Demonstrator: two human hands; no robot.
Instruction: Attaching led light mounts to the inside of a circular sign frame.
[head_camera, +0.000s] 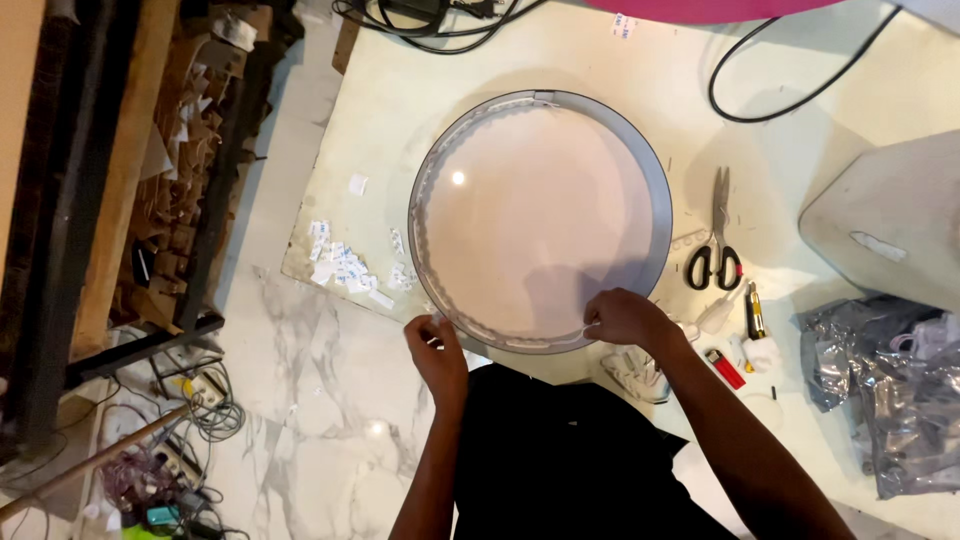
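Closest to me, my left hand (436, 352) is pinched shut on the near-left edge of the round frame (662, 190), fingertips together on what looks like the end of the white strip (430, 262) that lines the inside of its wall. My right hand (622, 318) sits across from it on the near-right edge, fingers curled down and pressed on the rim; I judge it is clamped on the strip there, though the fingertips are hidden from me. The two hands are apart, with a short stretch of rim between them, which reads to me as holding the strip taut against the wall so it seats along the curve.

The frame lies flat on a pale board (380, 110), just beyond my knuckles, its light disc facing up, so the rim can be reached all round.

Right of my right hand, near it, lie a red lighter (726, 368), a small yellow-and-black tool (755, 312) and black-handled scissors (715, 255), all within easy reach. Beyond my left hand, a scatter of white peeled backing papers (345, 265) sits to the side, out of the work.

Further right is a crumpled silver bag (880, 390); far beyond the frame, black cables (800, 95) trail across the board.
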